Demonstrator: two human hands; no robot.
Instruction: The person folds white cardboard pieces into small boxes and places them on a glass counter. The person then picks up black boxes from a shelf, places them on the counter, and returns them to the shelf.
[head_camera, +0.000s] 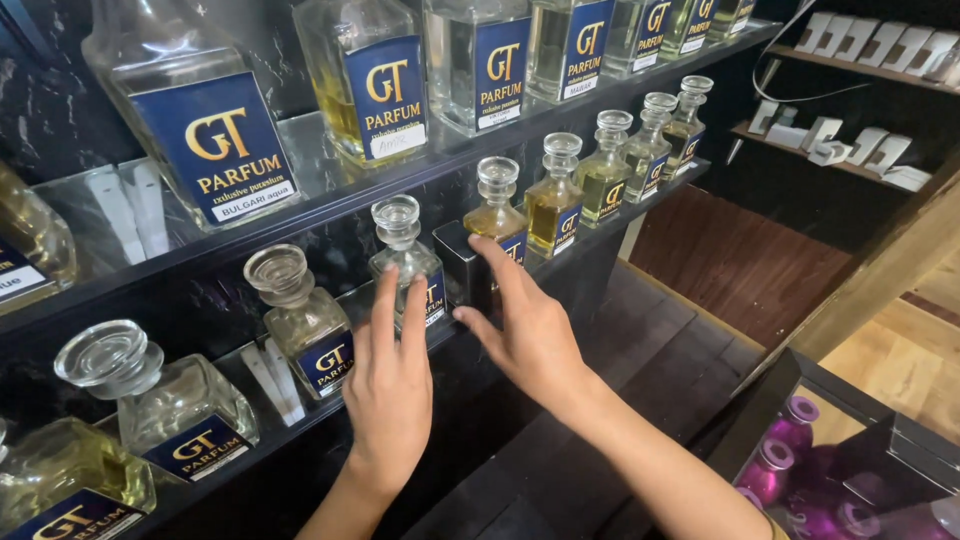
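Note:
My left hand (390, 385) lies flat with its fingers stretched up against a small clear perfume bottle with a glass stopper (403, 258) on the lower shelf (640, 205). My right hand (525, 325) is open around a small dark square box (462, 265) that stands just right of that bottle, with the index finger over its top and the thumb at its lower edge. More small stoppered bottles with blue labels and yellow liquid (552, 205) run along the same shelf to the right.
An upper shelf (470, 150) carries large square bottles with blue labels (372, 80). Other stoppered bottles (300, 320) stand left on the lower shelf. White boxes (850, 145) sit on far right shelves. A black case with purple bottles (790, 455) is at lower right.

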